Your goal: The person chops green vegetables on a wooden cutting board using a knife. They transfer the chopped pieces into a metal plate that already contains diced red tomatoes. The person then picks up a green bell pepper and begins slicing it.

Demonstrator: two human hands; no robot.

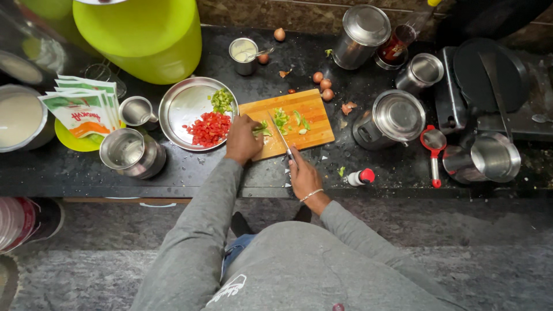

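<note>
A wooden cutting board (299, 121) lies slightly askew near the surface's front edge. Pale green vegetable pieces (283, 120) lie scattered across its middle. A slim steel knife (281, 135) slants over them, tip pointing toward the back edge.

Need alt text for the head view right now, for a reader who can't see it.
Left hand pins green vegetable pieces on a wooden cutting board while the right hand cuts with a steel knife. Beside it, a round steel plate holds chopped red and green pieces.
</note>
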